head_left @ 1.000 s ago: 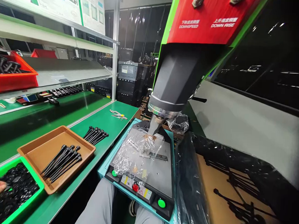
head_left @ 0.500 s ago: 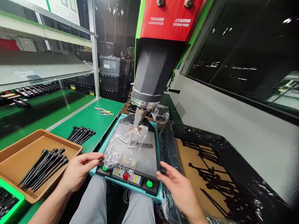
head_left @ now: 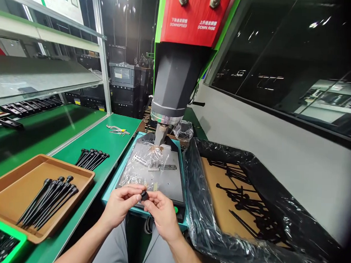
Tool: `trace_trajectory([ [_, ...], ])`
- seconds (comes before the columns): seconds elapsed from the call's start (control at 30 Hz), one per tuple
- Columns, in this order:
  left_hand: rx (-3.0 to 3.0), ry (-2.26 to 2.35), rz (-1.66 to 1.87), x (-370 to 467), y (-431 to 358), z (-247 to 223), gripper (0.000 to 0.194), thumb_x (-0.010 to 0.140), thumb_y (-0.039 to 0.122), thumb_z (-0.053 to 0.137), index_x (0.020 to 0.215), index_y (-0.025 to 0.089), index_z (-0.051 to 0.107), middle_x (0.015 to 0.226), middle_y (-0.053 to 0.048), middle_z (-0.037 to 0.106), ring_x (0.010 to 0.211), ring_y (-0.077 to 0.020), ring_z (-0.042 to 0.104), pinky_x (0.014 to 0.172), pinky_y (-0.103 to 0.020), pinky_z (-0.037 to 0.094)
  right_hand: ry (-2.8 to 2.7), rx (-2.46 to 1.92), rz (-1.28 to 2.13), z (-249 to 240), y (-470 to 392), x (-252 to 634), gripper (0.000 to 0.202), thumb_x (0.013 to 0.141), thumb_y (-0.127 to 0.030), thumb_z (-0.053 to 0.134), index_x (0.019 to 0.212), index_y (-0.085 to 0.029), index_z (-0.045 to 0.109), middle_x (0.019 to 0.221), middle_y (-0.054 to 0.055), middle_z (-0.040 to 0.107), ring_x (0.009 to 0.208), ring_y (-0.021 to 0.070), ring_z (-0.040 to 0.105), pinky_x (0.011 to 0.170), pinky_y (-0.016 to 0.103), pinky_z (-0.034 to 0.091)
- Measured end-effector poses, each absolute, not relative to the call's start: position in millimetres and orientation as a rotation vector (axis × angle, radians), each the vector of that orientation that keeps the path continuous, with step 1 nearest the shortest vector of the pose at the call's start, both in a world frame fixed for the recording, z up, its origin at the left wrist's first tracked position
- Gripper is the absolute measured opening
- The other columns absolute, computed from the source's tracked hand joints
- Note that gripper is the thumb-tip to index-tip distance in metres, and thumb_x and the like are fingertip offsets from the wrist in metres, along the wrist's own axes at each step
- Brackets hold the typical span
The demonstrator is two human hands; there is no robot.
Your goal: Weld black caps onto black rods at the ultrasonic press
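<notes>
In front of the press's work plate (head_left: pixel 170 189), my left hand (head_left: pixel 118 206) and my right hand (head_left: pixel 162 215) meet with their fingertips together. A small black plastic part (head_left: pixel 144 195) is pinched between the thumbs and forefingers of both hands. Whether it is one piece or two pieces joined, I cannot tell, as the fingers cover much of it. Behind the hands, a metal fixture (head_left: pixel 154 165) stands on the plate, under clear plastic film (head_left: pixel 129 176). Above it points the horn (head_left: pixel 160 134) of the press.
On the left, a brown tray (head_left: pixel 13 175) holds black stems with round heads (head_left: pixel 52 199). More stems (head_left: pixel 93 159) lie on the green table. A green-rimmed bin (head_left: pixel 14 233) holds small black parts. To the right, a box lined with black plastic (head_left: pixel 201 210) contains black stems. Pliers (head_left: pixel 117 129) lie farther back.
Both hands have come inward from the sides of the plate and now meet in the middle. The dark pieces seen apart in each hand are now together at the fingertips. The view shifted slightly.
</notes>
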State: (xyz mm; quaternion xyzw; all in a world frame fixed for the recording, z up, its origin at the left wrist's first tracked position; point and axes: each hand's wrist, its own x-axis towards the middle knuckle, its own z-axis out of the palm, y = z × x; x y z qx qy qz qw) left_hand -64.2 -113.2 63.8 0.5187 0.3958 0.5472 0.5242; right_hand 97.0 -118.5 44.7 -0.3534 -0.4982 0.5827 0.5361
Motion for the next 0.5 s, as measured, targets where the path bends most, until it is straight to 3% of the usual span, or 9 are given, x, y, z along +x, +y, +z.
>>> trace_trajectory([
  [0.17,1.120,0.895,1.309,-62,-114,58,0.013,0.069,0.027,0.076,0.075,0.016,0.074,0.101,-0.010,0.071,0.083,-0.0234,0.069,0.070,-0.035,0.058,-1.048,-0.791,1.570,38,-119,92,0.031,0.074,-0.035,0.076,0.092,-0.012,0.067,0.075,0.006,0.068,0.057,0.0109,0.055,0.055,0.023,0.039],
  [0.33,1.106,0.858,1.314,-63,-115,51,0.009,0.070,0.024,0.075,0.075,0.016,0.074,0.099,-0.009,0.071,0.092,-0.0240,0.067,0.077,-0.033,0.056,-0.862,-0.735,1.773,34,-121,89,0.030,0.071,-0.033,0.078,0.086,-0.012,0.064,0.070,0.005,0.066,0.053,0.0090,0.052,0.052,0.020,0.036],
  [0.5,1.091,0.875,1.302,-60,-112,45,0.010,0.070,0.026,0.075,0.074,0.017,0.074,0.099,-0.008,0.071,0.097,-0.0247,0.065,0.081,-0.033,0.054,-1.117,-0.914,1.333,28,-125,82,0.026,0.077,-0.035,0.072,0.092,-0.014,0.067,0.074,0.005,0.067,0.064,0.0140,0.057,0.062,0.025,0.045],
])
